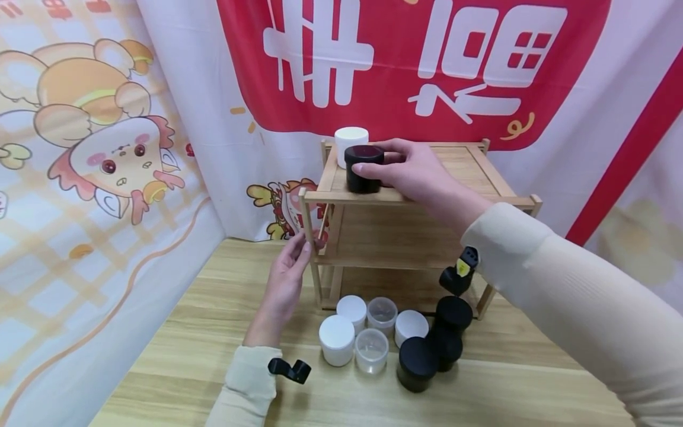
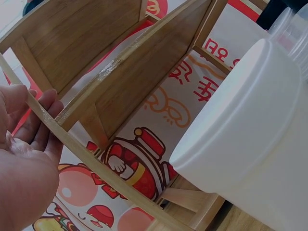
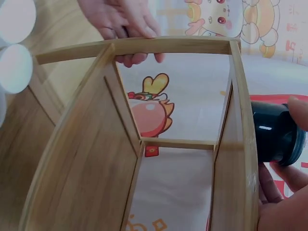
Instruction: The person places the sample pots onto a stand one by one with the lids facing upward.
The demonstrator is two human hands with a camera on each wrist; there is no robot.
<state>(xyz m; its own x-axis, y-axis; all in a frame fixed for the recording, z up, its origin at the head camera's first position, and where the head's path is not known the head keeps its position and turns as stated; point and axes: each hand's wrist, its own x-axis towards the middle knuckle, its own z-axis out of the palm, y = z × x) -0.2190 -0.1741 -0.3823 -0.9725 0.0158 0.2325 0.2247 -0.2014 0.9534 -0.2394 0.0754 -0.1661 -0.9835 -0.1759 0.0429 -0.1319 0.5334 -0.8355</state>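
My right hand (image 1: 408, 169) grips a black lidded jar (image 1: 364, 169) between thumb and fingers at the front left of the top shelf. In the right wrist view the jar (image 3: 274, 132) shows right against the top board. Just behind it stands a white jar (image 1: 350, 142). Lower down, my left hand (image 1: 288, 276) holds the front left post of the wooden shelf rack (image 1: 395, 228). Its fingers (image 3: 139, 58) curl round that post in the right wrist view. From the left wrist view, the post (image 2: 86, 154) runs across the fingers.
Before the rack, on the wood-grain table (image 1: 213, 356), stand white jars (image 1: 337, 338), two clear jars (image 1: 372, 350) and several black jars (image 1: 418, 362). A red and white printed cloth (image 1: 299, 118) hangs behind the rack, and another patterned cloth (image 1: 107, 237) at the left.
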